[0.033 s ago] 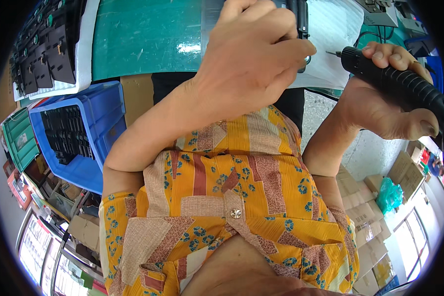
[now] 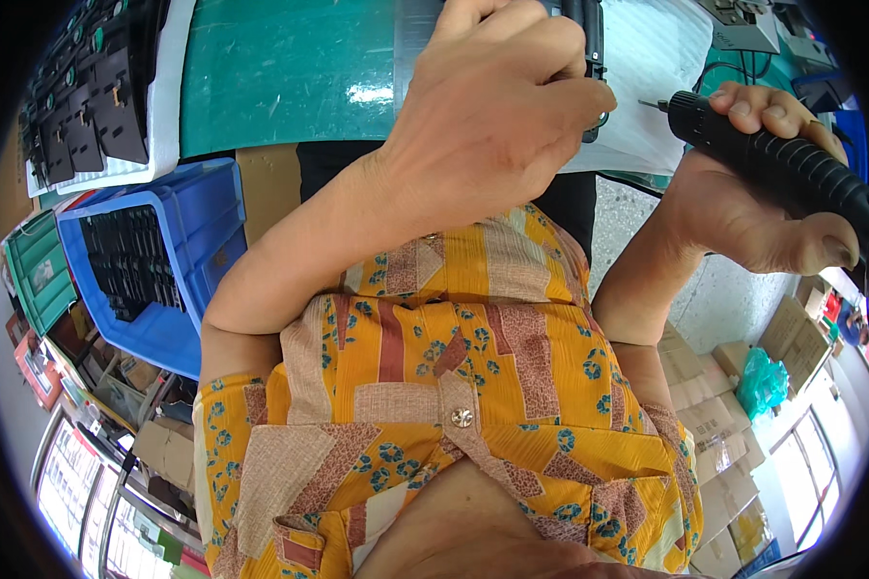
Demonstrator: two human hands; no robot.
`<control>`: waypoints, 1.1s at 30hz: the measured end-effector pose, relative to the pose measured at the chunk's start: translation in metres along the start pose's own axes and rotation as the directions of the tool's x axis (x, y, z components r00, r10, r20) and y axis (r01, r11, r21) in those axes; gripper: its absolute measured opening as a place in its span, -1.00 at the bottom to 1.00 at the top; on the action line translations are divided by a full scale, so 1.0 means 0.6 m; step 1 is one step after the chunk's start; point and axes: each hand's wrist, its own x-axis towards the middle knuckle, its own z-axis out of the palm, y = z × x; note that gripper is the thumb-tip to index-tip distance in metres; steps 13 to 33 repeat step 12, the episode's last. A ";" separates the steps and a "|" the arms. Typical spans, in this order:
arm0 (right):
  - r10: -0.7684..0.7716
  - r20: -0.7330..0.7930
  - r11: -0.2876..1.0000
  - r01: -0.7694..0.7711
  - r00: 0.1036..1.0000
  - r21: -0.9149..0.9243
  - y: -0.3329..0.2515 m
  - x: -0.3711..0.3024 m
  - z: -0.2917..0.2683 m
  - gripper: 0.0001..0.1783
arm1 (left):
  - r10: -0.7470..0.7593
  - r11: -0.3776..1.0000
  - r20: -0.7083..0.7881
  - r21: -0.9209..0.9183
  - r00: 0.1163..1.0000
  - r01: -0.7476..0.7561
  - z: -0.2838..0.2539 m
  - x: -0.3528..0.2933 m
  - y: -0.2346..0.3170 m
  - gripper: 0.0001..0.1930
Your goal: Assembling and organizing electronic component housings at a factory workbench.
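My left hand (image 2: pixel 497 111) is over the near edge of the table, fingers curled and pressed together at a black, bar-like part (image 2: pixel 595 43). Its fingertips sit at the lower end of that part, and whatever they pinch is hidden. On the right, my right hand (image 2: pixel 734 207) wraps around a black electric screwdriver (image 2: pixel 777 159). The tool's thin bit (image 2: pixel 652 103) points left toward the black part, with a gap between them.
White foam sheeting (image 2: pixel 652 68) lies on the green tabletop (image 2: pixel 280 77). At the left, black parts (image 2: pixel 92 106) rest in a white foam tray (image 2: pixel 169 96). Below it, a blue bin (image 2: pixel 203 232) holds more black pieces. Cardboard boxes (image 2: pixel 719 425) stand at lower right.
My left hand has shifted very slightly at the black part. The right hand and the screwdriver have not visibly moved.
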 end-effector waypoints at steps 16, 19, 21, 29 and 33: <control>0.005 0.029 1.000 -0.005 1.000 -0.006 -0.001 0.008 -0.006 -0.10 | -0.013 0.998 -0.011 0.064 1.000 0.014 0.010 -0.003 0.005 -0.83; 0.005 0.029 1.000 -0.005 1.000 -0.006 -0.001 0.008 -0.006 -0.10 | -0.013 0.998 -0.011 0.064 1.000 0.014 0.010 -0.003 0.005 -0.83; 0.005 0.029 1.000 -0.005 1.000 -0.006 -0.001 0.008 -0.006 -0.10 | -0.013 0.998 -0.011 0.064 1.000 0.014 0.010 -0.003 0.005 -0.83; 0.005 0.029 1.000 -0.005 1.000 -0.006 -0.001 0.008 -0.006 -0.10 | -0.013 0.998 -0.011 0.064 1.000 0.014 0.010 -0.003 0.005 -0.83; 0.005 0.029 1.000 -0.005 1.000 -0.006 -0.001 0.008 -0.006 -0.10 | -0.013 0.998 -0.011 0.064 1.000 0.014 0.010 -0.003 0.005 -0.83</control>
